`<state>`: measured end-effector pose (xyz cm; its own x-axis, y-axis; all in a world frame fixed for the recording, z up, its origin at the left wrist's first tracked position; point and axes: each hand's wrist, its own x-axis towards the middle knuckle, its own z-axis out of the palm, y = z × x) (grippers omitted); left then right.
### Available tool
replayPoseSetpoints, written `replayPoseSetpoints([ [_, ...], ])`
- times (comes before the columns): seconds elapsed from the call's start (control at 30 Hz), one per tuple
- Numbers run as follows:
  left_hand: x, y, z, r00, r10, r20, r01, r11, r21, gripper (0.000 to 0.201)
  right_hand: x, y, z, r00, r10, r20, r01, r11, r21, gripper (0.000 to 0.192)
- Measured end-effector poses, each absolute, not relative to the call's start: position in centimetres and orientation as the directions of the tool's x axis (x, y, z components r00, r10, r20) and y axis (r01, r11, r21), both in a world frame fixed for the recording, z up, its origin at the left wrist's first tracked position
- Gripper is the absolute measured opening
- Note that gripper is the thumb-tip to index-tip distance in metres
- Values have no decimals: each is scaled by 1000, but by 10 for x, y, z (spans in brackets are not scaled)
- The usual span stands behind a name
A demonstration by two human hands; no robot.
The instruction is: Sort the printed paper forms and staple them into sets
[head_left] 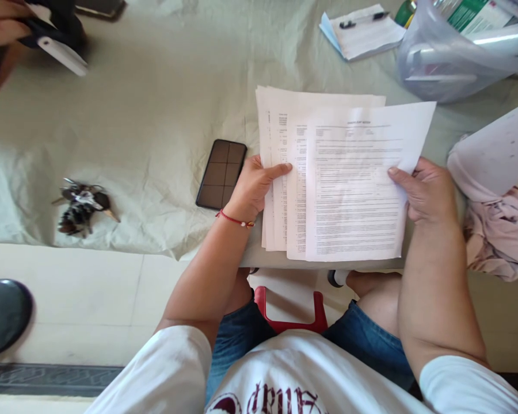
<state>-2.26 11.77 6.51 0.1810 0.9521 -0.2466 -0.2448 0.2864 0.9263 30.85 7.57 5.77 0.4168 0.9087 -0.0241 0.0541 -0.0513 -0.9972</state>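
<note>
While both forearms reach up from the lower frame, the left hand (254, 187) is closed on the left edge of a stack of papers (328, 178) at frame centre, thumb laid across the printed face. The right hand (427, 190) pinches the right edge of the top sheet (354, 184), thumb on top, fingers hidden under it. Sheets are fanned, offset stepwise to the right, lower edges at the table's near edge. Judgement: steady pressure from the left thumb should hold the lower sheets while one page is handled; a light pinch avoids creasing. A phone (221, 173) lies face up just left of the left hand; keys (82, 207) well apart, middle left. Farther up: clipboard with pen (365, 31), plastic bag (461, 52) upper right; another person's hand (2, 22) upper left.
</note>
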Motion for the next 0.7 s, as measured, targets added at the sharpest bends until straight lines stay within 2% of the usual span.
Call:
replayPoseSetpoints([
  [0.2,-22,117,66,178,951,-252,-243,291,925,45,305,76,52,427,904,-2,148,-72,-986,51],
  [0.43,-20,118,64,182,948,-260,-239,299,924,48,301,75,52,395,917,-58,17,-71,-997,63],
  [0.7,-20,118,63,189,945,-267,-253,310,917,48,301,78,59,370,924,-93,-43,-84,-996,84],
])
